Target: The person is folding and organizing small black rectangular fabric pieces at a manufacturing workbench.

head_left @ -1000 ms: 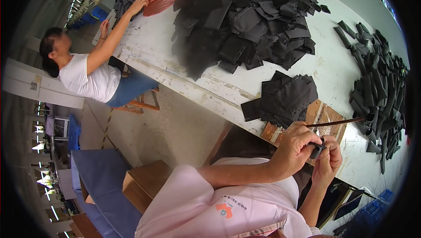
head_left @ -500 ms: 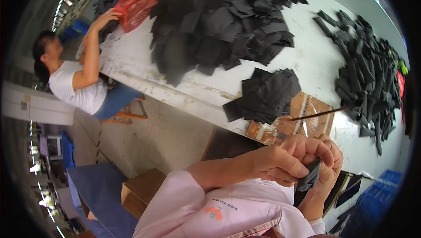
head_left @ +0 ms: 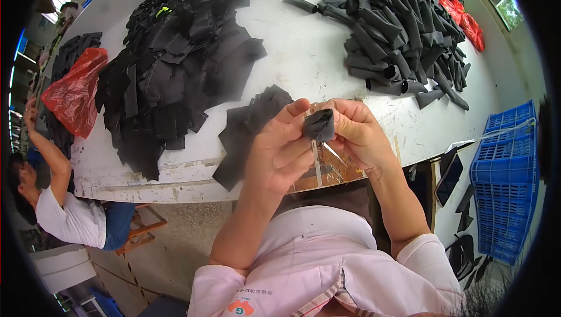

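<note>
Between my two hands is a small bunched piece of black fabric (head_left: 319,124), folded into a rounded shape. My left hand (head_left: 277,152) closes on its left side, fingers curled. The fingers and thumb of my right hand (head_left: 361,129) pinch its right side. A thin, shiny pointed thing (head_left: 334,153) shows just below the fabric; its kind and whether it touches the fabric I cannot tell. Under my hands lies a brown taped board (head_left: 349,174) at the table's near edge, partly hidden. A small stack of flat black fabric pieces (head_left: 238,133) lies beside my left hand.
On the white table (head_left: 292,42) are a large heap of flat black pieces (head_left: 175,66) and, at far right, black fabric tubes (head_left: 397,36). Red plastic bags (head_left: 76,92) lie at left and far right. Blue crates (head_left: 505,182) stand right. A person (head_left: 70,212) sits left.
The view has swung to the right, bringing the tubes and crates further in. My hands now appear over the board, with the fabric still between them. The thin rod is no longer plainly visible.
</note>
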### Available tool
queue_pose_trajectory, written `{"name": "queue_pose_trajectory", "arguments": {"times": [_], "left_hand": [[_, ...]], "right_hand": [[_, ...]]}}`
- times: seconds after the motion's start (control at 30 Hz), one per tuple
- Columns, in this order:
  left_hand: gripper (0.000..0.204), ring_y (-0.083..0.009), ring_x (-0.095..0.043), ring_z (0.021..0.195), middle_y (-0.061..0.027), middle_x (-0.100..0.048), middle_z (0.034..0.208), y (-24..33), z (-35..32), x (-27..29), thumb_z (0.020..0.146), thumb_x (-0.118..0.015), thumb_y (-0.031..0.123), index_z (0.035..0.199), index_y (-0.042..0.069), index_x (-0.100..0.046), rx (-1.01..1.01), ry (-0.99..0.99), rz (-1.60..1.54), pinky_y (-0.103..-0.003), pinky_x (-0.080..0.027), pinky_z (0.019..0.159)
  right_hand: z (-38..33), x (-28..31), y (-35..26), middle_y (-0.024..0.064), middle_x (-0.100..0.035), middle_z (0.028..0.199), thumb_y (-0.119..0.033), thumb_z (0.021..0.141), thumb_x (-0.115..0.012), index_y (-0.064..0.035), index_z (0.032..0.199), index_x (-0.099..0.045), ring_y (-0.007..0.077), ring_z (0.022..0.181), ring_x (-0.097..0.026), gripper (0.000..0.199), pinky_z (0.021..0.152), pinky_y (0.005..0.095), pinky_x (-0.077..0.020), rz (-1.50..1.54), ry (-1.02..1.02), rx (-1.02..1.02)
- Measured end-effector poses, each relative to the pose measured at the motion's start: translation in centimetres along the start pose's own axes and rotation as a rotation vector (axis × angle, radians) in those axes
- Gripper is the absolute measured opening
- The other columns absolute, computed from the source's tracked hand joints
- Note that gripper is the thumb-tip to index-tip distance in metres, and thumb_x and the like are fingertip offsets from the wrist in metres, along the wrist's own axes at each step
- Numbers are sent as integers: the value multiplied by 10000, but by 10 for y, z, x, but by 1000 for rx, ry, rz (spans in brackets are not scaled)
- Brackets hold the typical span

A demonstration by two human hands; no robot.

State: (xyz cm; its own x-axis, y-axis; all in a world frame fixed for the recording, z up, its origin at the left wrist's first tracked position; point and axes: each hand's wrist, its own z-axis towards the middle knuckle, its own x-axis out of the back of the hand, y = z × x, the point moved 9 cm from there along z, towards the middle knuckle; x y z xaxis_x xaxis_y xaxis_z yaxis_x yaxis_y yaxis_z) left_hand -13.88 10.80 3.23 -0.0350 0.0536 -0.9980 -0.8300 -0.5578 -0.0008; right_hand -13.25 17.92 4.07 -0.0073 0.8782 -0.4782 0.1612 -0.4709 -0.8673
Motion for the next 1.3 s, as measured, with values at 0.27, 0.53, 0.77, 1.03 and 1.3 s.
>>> {"name": "queue_pose_trajectory", "arguments": {"times": [0.27, 0.53, 0.77, 1.03, 1.3], "left_hand": [[270, -49, -276, 357, -191, -549, 972, 2, 6, -32, 912, -348, 78, 1137, 25, -488, -21, -46, -362, -171, -247, 312], [256, -26, -339, 373, -158, -571, 952, 1, 0, -18, 883, -370, 22, 1123, 11, -455, -70, 33, -17, -165, -247, 306], [210, -12, -296, 332, -107, -602, 805, 16, -20, 12, 826, -535, 36, 1025, 1, -480, -311, 428, 652, -148, -215, 293], [306, -34, -285, 327, -121, -580, 954, -10, -10, -28, 895, -310, 62, 1160, 40, -462, 8, -91, -196, -172, -227, 310], [427, -45, -479, 552, -72, -571, 848, 28, -24, -10, 829, -565, 133, 1194, -16, -399, -421, 520, 1217, -147, -327, 433]], "right_hand": [[17, -19, -20, -37, -413, 586, -235, 847, -559, -57, 686, -515, 39, 521, -345, 244, 456, 181, -279, -64, -104, -45], [18, -4, 0, -33, -429, 600, -245, 834, -575, -51, 720, -541, 46, 524, -364, 229, 476, 176, -308, 6, -119, -83], [17, -2, 22, -40, -457, 613, -258, 842, -562, -62, 730, -543, 46, 538, -377, 226, 495, 176, -312, -8, -284, 20], [13, -11, -5, -33, -397, 563, -249, 839, -569, -43, 693, -514, 58, 539, -346, 259, 492, 198, -272, -126, -172, 41], [17, 12, 26, -9, -453, 551, -289, 842, -559, -32, 725, -540, 62, 514, -411, 283, 483, 200, -336, -97, -150, 32]]}}
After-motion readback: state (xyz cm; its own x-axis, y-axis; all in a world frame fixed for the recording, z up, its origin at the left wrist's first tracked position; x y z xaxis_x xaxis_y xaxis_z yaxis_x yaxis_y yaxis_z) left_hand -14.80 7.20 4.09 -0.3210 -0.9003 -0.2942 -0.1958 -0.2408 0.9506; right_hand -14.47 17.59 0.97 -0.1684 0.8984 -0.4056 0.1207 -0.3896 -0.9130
